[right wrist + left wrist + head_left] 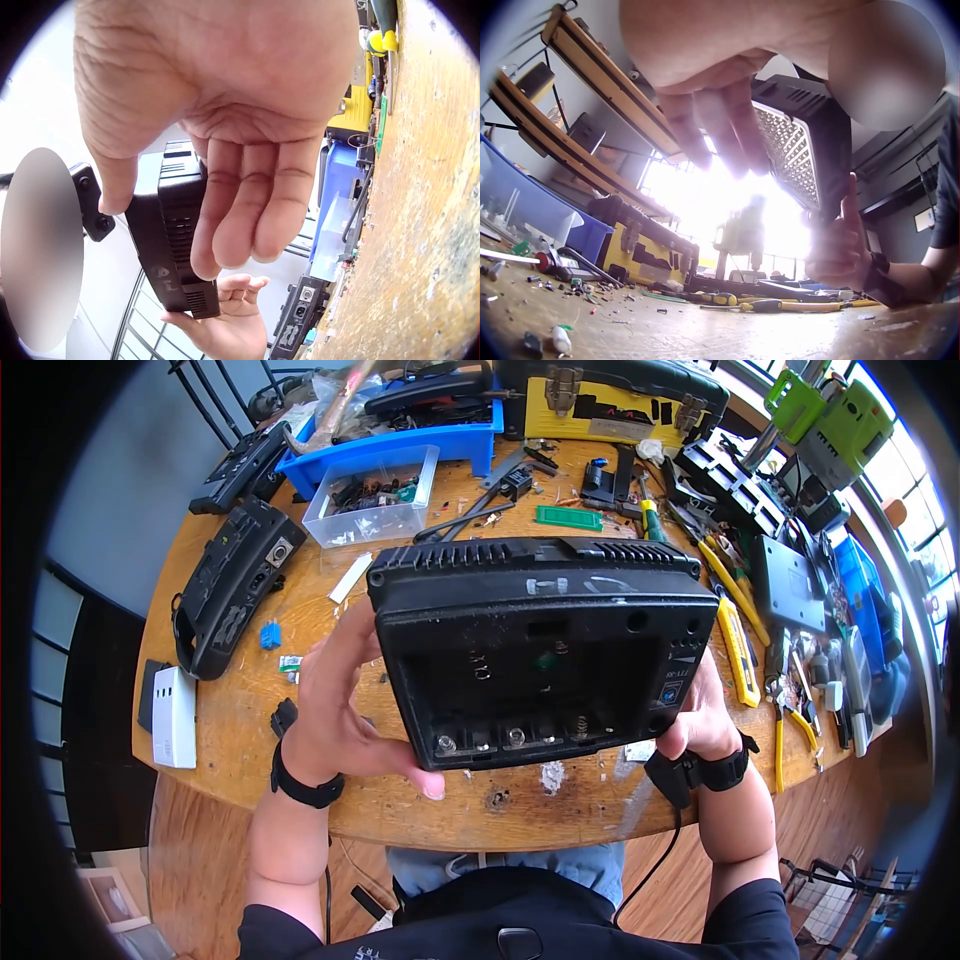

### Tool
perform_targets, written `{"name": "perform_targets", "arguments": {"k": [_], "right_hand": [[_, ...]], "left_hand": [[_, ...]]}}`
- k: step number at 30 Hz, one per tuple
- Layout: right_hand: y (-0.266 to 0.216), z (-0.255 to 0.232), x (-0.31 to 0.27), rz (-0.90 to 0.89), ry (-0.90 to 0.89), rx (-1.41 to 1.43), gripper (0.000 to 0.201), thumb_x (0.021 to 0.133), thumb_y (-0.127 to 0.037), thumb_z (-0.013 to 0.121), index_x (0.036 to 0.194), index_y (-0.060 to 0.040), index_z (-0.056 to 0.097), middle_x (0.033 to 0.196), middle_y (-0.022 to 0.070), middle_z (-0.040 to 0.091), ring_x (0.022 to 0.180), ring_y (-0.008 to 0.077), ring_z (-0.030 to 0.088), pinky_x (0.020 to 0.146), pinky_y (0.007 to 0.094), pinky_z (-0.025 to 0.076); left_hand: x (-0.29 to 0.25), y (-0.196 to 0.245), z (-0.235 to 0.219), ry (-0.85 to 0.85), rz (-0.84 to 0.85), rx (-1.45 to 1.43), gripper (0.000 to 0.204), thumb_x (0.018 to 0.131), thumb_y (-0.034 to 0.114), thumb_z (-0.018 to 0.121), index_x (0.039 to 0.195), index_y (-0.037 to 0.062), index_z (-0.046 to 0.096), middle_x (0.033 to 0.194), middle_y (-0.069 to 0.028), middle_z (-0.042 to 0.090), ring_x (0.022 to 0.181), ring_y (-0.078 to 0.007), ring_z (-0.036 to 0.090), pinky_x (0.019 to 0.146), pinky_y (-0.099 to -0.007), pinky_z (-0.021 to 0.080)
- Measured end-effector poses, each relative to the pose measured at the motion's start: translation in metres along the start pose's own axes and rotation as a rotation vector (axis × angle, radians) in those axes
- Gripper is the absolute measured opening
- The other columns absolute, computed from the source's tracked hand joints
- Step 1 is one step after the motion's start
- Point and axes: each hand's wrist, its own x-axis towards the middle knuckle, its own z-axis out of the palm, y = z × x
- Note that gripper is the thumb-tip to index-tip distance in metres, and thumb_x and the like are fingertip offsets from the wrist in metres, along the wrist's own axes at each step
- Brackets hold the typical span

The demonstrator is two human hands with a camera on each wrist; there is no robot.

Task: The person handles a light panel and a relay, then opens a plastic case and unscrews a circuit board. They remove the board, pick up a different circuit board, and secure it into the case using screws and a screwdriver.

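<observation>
Both hands hold a black LED light panel (pixel 545 650) over the front of the wooden workbench. Its back faces me in the head view, showing an open battery recess with springs along the bottom edge and a handwritten mark on the vented top. On the opposite side, the grid of LEDs (pixel 789 146) shows in the left wrist view. My left hand (pixel 332 705) grips the panel's left end, thumb at the lower corner and fingers behind. At the right end, my right hand (pixel 706 718) grips it, with the thumb near the lower corner.
Left on the workbench (pixel 400 800) lie a black device (pixel 235 585) and a white power strip (pixel 174 715). A clear box (pixel 375 500), blue bin (pixel 400 445) and yellow-black toolbox (pixel 620 415) stand behind. A utility knife (pixel 738 650) and pliers (pixel 795 735) lie right.
</observation>
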Motion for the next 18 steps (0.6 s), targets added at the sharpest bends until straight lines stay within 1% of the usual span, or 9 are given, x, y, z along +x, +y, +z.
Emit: {"name": "perform_targets", "arguments": {"k": [6,11,18], "right_hand": [[0.0016,-0.0007,-0.0005,-0.004,0.003,-0.022,0.092,0.056,-0.03,0.094,0.129,0.0054,0.05,0.12,0.0076,0.06,0.112,0.0144,0.055,0.098,0.03,0.041],[0.0016,-0.0005,0.0004,-0.005,0.01,-0.024,0.092,0.056,-0.031,0.094,0.128,0.0054,0.051,0.119,0.0074,0.06,0.111,0.0142,0.055,0.097,0.0296,0.041],[0.0008,0.0008,0.0014,0.001,0.026,-0.02,0.09,0.056,-0.032,0.094,0.126,0.0056,0.052,0.116,0.0067,0.062,0.108,0.0134,0.057,0.095,0.0287,0.042]], "left_hand": [[-0.005,-0.0021,0.001,0.004,-0.021,-0.051,0.127,0.043,0.053,0.093,0.139,-0.0077,0.035,0.121,-0.0162,0.062,0.108,-0.025,0.064,0.095,-0.0334,0.047],[-0.0059,-0.0039,0.0027,0.011,-0.009,-0.077,0.129,0.043,0.052,0.093,0.141,-0.007,0.033,0.121,-0.0171,0.062,0.108,-0.0264,0.064,0.094,-0.0335,0.047],[-0.0035,-0.0028,0.0032,0.016,0.022,-0.034,0.13,0.042,0.053,0.092,0.141,-0.0068,0.033,0.121,-0.0171,0.062,0.108,-0.0272,0.064,0.093,-0.0336,0.047]]}}
